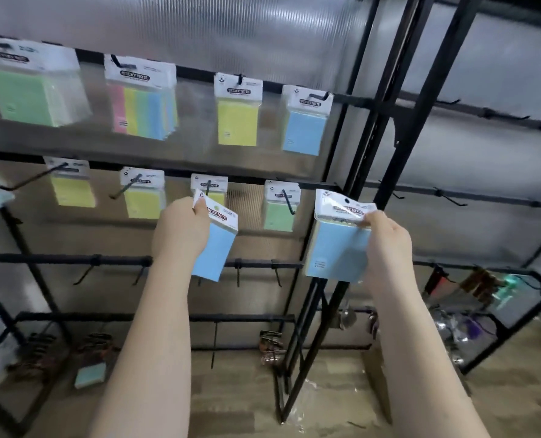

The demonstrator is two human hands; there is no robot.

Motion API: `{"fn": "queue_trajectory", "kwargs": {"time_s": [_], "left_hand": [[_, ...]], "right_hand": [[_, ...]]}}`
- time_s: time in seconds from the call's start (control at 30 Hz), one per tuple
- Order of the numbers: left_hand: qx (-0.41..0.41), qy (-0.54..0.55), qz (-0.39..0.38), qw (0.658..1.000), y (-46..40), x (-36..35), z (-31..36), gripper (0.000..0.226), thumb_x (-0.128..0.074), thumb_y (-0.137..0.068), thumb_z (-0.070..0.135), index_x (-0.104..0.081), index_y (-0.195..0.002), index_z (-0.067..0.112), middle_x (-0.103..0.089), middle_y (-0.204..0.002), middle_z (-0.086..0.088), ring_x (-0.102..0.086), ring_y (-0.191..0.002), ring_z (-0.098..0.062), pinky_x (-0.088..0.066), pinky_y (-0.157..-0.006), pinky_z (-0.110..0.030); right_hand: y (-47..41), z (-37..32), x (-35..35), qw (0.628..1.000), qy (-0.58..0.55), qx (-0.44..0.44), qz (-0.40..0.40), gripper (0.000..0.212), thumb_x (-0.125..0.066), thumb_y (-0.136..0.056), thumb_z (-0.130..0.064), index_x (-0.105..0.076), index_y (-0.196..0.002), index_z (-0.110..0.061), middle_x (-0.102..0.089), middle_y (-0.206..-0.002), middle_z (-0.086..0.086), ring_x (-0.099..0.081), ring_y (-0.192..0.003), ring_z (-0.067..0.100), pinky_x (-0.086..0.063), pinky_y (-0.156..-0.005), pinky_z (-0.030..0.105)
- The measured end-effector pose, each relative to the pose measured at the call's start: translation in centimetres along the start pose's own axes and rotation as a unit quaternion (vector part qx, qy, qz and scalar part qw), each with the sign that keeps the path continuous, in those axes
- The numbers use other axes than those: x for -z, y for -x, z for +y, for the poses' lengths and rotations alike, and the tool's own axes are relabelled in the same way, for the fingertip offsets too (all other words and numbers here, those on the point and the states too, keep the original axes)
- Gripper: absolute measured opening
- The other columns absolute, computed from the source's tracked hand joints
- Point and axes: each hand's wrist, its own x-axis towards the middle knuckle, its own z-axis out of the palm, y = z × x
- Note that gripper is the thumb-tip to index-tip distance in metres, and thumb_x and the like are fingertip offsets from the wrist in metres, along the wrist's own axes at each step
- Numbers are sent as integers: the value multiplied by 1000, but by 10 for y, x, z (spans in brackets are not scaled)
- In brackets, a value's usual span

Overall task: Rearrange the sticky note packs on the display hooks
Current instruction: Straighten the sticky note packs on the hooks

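Currently the left hand (180,229) is gripping a blue sticky note pack (214,245) just before the yellow packs' hook (208,188); the right hand (386,245) is pinching a larger blue pack (338,248) near the rack upright (354,147). Risk: either header hole missing its hook, the pack dropping. Hanging green packs (278,210) are crowding the gap between.

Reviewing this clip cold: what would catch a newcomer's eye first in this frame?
First, the two bare arms reaching up at centre: the left hand grips a blue sticky note pack with a white header card, and the right hand pinches a larger blue sticky note pack in clear wrap. Behind them, pastel packs hang on a black metal hook rack, with a multicoloured striped pack at upper left.
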Motion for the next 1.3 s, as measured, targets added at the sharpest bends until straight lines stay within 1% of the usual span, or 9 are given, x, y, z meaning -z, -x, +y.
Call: {"fn": "queue_trajectory", "kwargs": {"time_s": [0.1,0.17,0.37,0.47,0.6,0.8,1.0,1.13,1.3], "left_hand": [[0,-11,3,1000,5,-7,11,41,-32,-100,31,-45,-72,5,-46,-67,-6,-41,-61,-25,-26,-50,-30],[-1,-16,12,1000,4,-9,18,41,-31,-100,31,-43,-70,7,-46,-67,-5,-40,-60,-24,-25,-49,-30],[-1,-26,29,999,-8,-13,29,41,-31,-100,31,-37,-64,13,-44,-65,-3,-39,-58,-22,-26,-49,-30],[-9,-25,32,999,-20,-17,33,42,-32,-100,29,-32,-61,15,-39,-61,-2,-35,-54,-18,-22,-47,-29],[-12,-16,40,999,-42,-21,34,43,-31,-100,29,-29,-61,14,-35,-61,-2,-31,-53,-18,-20,-47,-30],[-12,-18,55,998,-74,-22,28,42,-32,-100,28,-30,-61,11,-37,-60,-4,-33,-53,-19,-21,-47,-30],[-37,-10,40,998,-100,-30,29,42,-34,-99,28,-39,-61,10,-45,-61,-4,-38,-55,-21,-25,-48,-30],[-47,9,55,997,-109,-35,29,42,-36,-99,30,-51,-75,-1,-53,-70,-10,-42,-60,-23,-27,-50,-30],[-69,44,88,993,-113,-41,33,45,-37,-99,32,-40,-68,-1,-47,-64,-13,-37,-58,-24,-25,-51,-31]], "right_hand": [[-16,-1,6,1000,-5,-6,-12,30,-43,-88,-23,-50,-91,5,-51,-78,7,-41,-74,22,-29,-70,35],[-26,-3,7,1000,-7,0,-19,35,-43,-88,-23,-49,-103,8,-48,-82,9,-39,-77,23,-27,-71,35],[-45,-16,-4,995,-5,65,-71,19,-48,-87,-23,-58,-73,-14,-59,-73,0,-46,-68,19,-32,-59,27],[-52,-22,-15,992,-6,90,-85,21,-50,-88,-27,-65,-74,-22,-67,-74,-6,-54,-70,17,-39,-61,28],[-71,-36,-31,985,-16,150,-78,21,-52,-93,-28,-65,-88,-13,-66,-76,-9,-54,-70,12,-38,-61,26],[-100,-57,-59,970,-39,235,-52,22,-59,-92,-35,-62,-73,-25,-61,-71,-12,-53,-66,6,-39,-58,20],[-126,-68,-86,964,-105,242,-18,24,-63,-89,-32,-62,-71,-17,-54,-62,-13,-46,-53,-3,-35,-49,9],[-139,-72,-95,964,-122,234,-21,24,-64,-89,-34,-64,-74,-15,-60,-68,-10,-49,-49,-8,-35,-46,7],[-148,-72,-101,962,-147,229,-20,25,-65,-89,-31,-61,-71,-14,-59,-64,-8,-46,-47,-6,-35,-46,7]]}}
